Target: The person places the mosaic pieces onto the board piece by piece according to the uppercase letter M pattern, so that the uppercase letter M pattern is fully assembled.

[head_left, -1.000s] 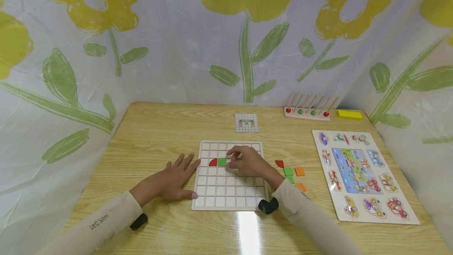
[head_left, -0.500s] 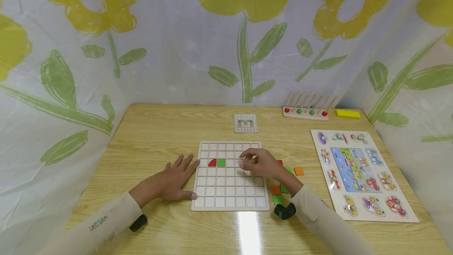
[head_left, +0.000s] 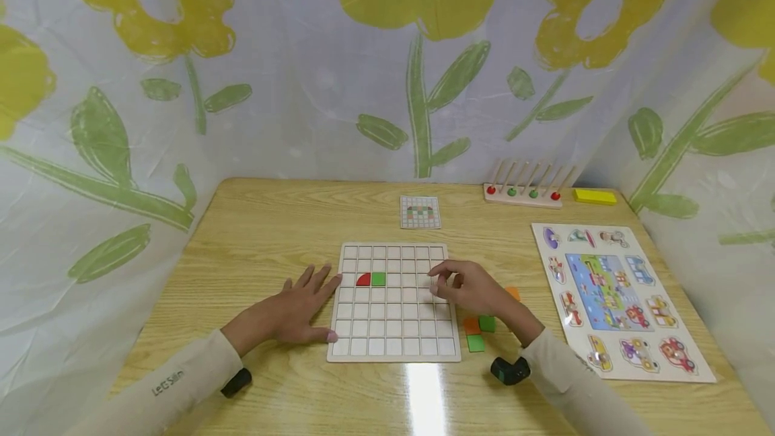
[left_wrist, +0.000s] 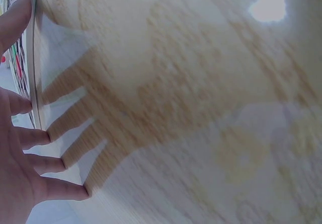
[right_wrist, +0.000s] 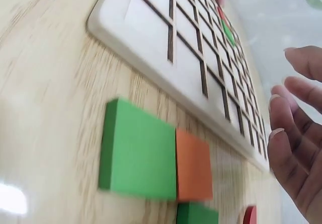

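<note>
A wooden grid board lies flat on the table. Side by side in two of its cells sit a red quarter-circle piece and a green square piece. My left hand rests palm down with fingers spread, thumb and fingertips at the board's left edge. Over the right edge hovers my right hand, fingers loosely bent. In the right wrist view its fingers stand apart with nothing between them. Below it lie a loose green square, an orange square and part of a red piece.
Behind the board lies a small pattern card. A peg stand with red and green beads and a yellow block stand at the back right. On the right is a picture puzzle board. Another orange square shows beyond the right wrist.
My right hand has drawn back rightward from beside the green square in the grid to the board's right edge. Its arm now covers different loose pieces. My left hand stays put.
</note>
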A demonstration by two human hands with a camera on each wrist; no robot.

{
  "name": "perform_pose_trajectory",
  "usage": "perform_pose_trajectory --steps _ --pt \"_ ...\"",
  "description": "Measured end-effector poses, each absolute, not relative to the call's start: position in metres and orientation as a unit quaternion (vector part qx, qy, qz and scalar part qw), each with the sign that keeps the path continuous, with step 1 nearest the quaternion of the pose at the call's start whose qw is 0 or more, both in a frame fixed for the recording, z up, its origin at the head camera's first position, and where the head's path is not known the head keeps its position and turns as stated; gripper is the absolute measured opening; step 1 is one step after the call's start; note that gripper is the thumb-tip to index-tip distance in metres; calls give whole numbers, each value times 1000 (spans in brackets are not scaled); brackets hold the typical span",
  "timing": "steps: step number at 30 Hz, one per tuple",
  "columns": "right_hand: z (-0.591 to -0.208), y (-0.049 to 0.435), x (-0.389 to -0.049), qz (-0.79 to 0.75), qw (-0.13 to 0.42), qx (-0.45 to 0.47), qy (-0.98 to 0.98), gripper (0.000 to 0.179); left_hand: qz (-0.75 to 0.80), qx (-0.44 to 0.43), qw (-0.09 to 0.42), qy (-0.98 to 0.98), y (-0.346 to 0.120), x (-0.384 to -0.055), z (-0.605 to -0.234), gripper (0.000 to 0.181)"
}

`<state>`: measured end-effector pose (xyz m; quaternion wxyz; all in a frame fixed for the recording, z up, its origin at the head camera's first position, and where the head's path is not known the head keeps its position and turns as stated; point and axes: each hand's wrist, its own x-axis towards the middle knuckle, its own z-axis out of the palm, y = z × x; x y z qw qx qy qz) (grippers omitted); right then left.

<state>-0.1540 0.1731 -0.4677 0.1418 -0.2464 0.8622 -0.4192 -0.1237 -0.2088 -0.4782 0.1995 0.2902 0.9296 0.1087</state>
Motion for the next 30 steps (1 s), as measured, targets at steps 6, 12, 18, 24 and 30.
perform_pose_trajectory --steps 6,12,18,24,30 --pt "-465 190 -150 -427 144 -234 862 28 108 289 200 930 -208 -123 -477 107" --pt "-469 211 -150 -447 146 -224 854 29 109 288 201 930 -207 -123 -476 107" --pt "-469 231 -148 -448 134 -215 857 27 107 287 199 931 -207 -123 -476 107" --pt "-467 251 -148 -429 122 -200 872 23 108 289 197 931 -207 -123 -476 106" --pt "-468 271 -148 -433 112 -194 873 23 112 289 197 930 -208 -122 -475 106"
